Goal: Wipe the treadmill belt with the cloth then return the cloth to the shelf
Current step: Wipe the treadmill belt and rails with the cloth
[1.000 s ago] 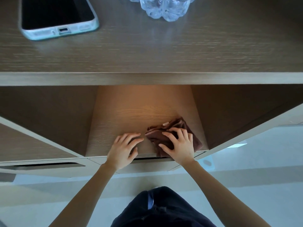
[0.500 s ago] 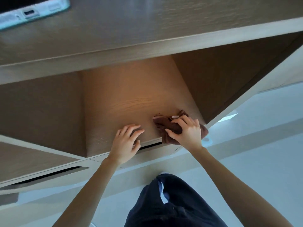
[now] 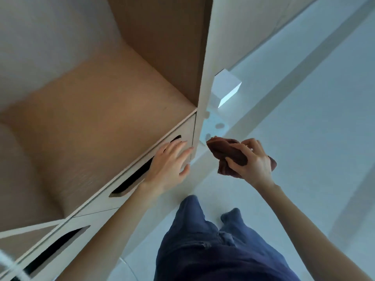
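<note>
My right hand grips a crumpled brown cloth, held in the air to the right of the wooden shelf unit, above the pale floor. The lit shelf board where the cloth lay is bare. With fingers straight, my left hand lies flat against the drawer front just under that shelf, next to its dark handle slot. No treadmill is in view.
The shelf unit's upright side panel stands between my hands and the open compartment. A second drawer with a handle slot sits lower left. A white box rests on the pale floor beyond the unit. My legs in dark blue trousers are below.
My right hand lifted the cloth off the shelf and carried it out to the right. The view swung right and down. My left hand slid from the shelf edge to the drawer front.
</note>
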A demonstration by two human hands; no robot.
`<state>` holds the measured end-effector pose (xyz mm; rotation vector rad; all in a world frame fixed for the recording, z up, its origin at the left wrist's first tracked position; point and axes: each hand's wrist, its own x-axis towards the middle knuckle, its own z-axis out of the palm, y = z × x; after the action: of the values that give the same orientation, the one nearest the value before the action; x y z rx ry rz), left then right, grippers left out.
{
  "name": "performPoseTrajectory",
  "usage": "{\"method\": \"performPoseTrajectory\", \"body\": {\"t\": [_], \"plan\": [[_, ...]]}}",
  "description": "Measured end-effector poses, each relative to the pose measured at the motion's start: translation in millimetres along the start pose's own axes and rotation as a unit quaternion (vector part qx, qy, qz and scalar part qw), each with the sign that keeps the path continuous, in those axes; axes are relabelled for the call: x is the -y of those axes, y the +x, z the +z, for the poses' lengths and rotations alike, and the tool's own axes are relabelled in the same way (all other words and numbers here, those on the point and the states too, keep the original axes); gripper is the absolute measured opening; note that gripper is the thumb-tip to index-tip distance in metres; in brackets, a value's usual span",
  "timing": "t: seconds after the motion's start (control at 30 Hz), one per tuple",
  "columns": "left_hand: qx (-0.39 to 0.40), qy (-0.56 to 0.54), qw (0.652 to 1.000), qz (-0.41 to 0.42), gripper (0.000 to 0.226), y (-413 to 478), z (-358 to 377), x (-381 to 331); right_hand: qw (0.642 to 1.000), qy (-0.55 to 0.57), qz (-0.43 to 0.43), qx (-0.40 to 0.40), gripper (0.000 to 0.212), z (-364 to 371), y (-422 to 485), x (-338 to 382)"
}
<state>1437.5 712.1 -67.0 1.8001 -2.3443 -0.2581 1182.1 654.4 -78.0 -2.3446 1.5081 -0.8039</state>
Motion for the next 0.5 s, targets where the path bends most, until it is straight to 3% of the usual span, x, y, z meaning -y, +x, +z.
{"method": "performPoseTrajectory", "body": {"t": [0.23, 0.5], "plan": [[0.11, 0.017, 0.99, 0.092, 0.052, 27.0, 38.9, -73.0, 0.989, -0.025, 0.144, 0.015, 0.03, -34.4, -87.9, -54.2], [0.168, 0.022, 0.961, 0.217, 0.047, 54.6, 78.8, -189.5, 0.958, -0.054, 0.281, -0.024, 0.027, -109.5, -197.9, -114.9]]}}
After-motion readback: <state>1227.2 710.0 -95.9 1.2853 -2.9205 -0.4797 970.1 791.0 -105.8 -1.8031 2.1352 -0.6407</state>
